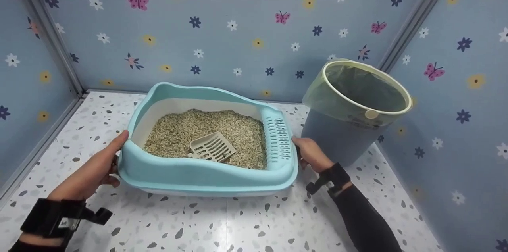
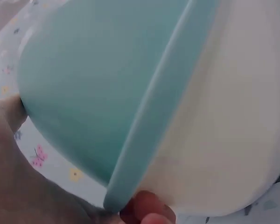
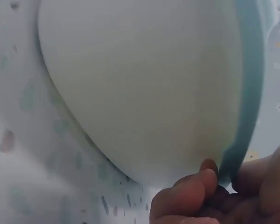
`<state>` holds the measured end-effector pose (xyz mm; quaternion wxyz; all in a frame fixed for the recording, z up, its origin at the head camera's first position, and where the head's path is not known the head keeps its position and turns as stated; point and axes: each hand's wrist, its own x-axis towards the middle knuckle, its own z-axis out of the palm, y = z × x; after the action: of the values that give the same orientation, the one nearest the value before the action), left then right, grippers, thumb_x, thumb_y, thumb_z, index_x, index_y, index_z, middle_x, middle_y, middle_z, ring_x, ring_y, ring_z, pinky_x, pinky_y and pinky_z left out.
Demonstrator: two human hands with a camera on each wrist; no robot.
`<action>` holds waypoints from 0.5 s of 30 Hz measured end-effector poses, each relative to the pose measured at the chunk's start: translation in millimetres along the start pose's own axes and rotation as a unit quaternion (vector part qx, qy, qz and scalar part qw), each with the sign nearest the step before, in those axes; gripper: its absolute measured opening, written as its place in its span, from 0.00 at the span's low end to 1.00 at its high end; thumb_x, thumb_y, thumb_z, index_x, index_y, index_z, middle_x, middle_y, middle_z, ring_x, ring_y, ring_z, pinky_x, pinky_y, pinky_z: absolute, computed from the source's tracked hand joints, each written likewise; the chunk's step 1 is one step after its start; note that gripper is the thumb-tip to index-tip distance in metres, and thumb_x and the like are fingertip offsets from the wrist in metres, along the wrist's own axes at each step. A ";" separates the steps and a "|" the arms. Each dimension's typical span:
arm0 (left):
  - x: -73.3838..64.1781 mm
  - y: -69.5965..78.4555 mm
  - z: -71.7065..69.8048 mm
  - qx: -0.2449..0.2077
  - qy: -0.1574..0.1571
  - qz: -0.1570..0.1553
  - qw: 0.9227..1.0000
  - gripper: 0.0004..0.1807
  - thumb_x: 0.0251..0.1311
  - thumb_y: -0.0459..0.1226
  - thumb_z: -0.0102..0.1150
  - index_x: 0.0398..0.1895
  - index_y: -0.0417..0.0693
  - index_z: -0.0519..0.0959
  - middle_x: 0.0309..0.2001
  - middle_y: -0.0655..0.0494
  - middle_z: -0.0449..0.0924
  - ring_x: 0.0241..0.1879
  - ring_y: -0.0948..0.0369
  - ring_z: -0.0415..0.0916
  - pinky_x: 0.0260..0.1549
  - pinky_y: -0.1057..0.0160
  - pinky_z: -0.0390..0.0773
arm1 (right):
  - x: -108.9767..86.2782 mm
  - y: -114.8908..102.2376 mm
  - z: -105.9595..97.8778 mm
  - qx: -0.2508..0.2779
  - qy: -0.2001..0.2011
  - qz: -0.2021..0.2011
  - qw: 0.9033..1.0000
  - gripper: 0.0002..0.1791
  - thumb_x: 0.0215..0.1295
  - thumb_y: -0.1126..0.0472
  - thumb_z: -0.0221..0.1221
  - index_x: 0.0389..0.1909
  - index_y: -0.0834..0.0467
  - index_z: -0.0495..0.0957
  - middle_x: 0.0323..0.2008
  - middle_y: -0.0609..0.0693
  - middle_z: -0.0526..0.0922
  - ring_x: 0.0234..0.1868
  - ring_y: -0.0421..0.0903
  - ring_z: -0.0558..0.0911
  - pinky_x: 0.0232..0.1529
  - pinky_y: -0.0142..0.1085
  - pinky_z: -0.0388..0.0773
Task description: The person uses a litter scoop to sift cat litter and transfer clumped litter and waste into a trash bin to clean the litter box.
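Note:
A litter box (image 1: 206, 176) with a light-blue rim and a white base stands on the speckled floor, holding brownish litter (image 1: 174, 129). On the litter lies a beige slotted scoop (image 1: 213, 147); the near wall hides its handle end. My left hand (image 1: 95, 164) grips the box's left end, thumb on the blue rim, and in the left wrist view its fingers (image 2: 149, 207) curl under the rim's lower edge. At the opposite end, my right hand (image 1: 313, 153) holds the blue rim, its fingers (image 3: 186, 191) curled beneath it in the right wrist view.
A grey-blue trash bin (image 1: 337, 137) lined with a pale yellow-green bag (image 1: 317, 93) stands just right of the box, close to my right hand. Walls with flowers and butterflies (image 1: 222, 18) enclose the back and both sides. Speckled floor (image 1: 206, 224) lies in front of the box.

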<state>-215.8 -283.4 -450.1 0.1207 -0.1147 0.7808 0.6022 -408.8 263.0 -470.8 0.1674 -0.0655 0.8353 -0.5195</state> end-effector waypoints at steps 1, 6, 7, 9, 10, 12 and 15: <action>-5.3 0.4 5.4 0.010 0.005 0.000 1.000 0.47 0.80 0.75 0.29 0.68 0.43 0.71 0.42 0.47 0.72 0.37 0.54 0.73 0.32 0.57 0.80 | 6.5 -0.7 -1.6 0.001 0.005 0.000 1.000 0.28 0.91 0.46 0.45 0.50 0.61 0.89 0.28 0.50 0.84 0.24 0.45 0.79 0.20 0.37 0.73; -18.8 2.1 31.3 0.043 0.021 0.014 0.999 0.53 0.81 0.73 0.29 0.82 0.34 0.58 0.53 0.40 0.72 0.40 0.52 0.74 0.29 0.58 0.80 | 29.3 -1.5 -8.0 0.003 0.016 -0.002 1.000 0.30 0.92 0.45 0.43 0.56 0.61 0.87 0.35 0.52 0.88 0.29 0.44 0.83 0.26 0.40 0.76; -19.8 2.3 34.4 0.043 0.029 0.014 0.999 0.55 0.81 0.73 0.30 0.84 0.32 0.56 0.54 0.40 0.71 0.39 0.52 0.74 0.29 0.58 0.80 | 31.4 -0.9 -8.6 -0.003 0.017 -0.005 1.000 0.30 0.93 0.45 0.42 0.56 0.62 0.87 0.35 0.52 0.87 0.27 0.44 0.81 0.26 0.40 0.74; -21.3 1.6 37.2 0.040 0.046 0.016 0.998 0.55 0.81 0.73 0.31 0.83 0.31 0.57 0.54 0.39 0.71 0.38 0.52 0.75 0.28 0.58 0.81 | 33.3 0.0 -8.7 -0.010 0.012 -0.014 1.000 0.30 0.93 0.44 0.42 0.58 0.61 0.87 0.36 0.52 0.87 0.27 0.44 0.80 0.29 0.41 0.73; -21.9 1.3 37.0 0.040 0.054 0.018 0.998 0.54 0.81 0.73 0.31 0.81 0.31 0.60 0.54 0.40 0.72 0.38 0.52 0.75 0.27 0.58 0.81 | 33.7 0.5 -8.2 -0.011 0.008 -0.019 1.000 0.31 0.93 0.44 0.42 0.59 0.61 0.87 0.36 0.52 0.87 0.26 0.44 0.79 0.29 0.41 0.72; -23.0 0.1 34.3 0.038 0.066 0.018 0.997 0.52 0.81 0.72 0.32 0.77 0.32 0.64 0.51 0.41 0.72 0.37 0.53 0.74 0.27 0.58 0.80 | 34.1 1.4 -6.7 -0.010 -0.001 -0.026 1.000 0.31 0.93 0.44 0.42 0.59 0.61 0.87 0.36 0.51 0.87 0.26 0.44 0.79 0.29 0.41 0.72; -22.4 -2.6 27.9 0.036 0.076 0.018 0.996 0.47 0.81 0.72 0.32 0.70 0.36 0.70 0.46 0.44 0.74 0.36 0.53 0.74 0.27 0.58 0.80 | 31.8 2.8 -1.8 0.008 -0.008 -0.032 0.999 0.30 0.93 0.45 0.43 0.55 0.61 0.88 0.31 0.50 0.85 0.23 0.44 0.76 0.26 0.40 0.70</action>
<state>-192.4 -256.2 -452.0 0.0546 -0.1415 0.8109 0.5651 -439.0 256.9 -479.3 0.1579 -0.0945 0.8273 -0.5308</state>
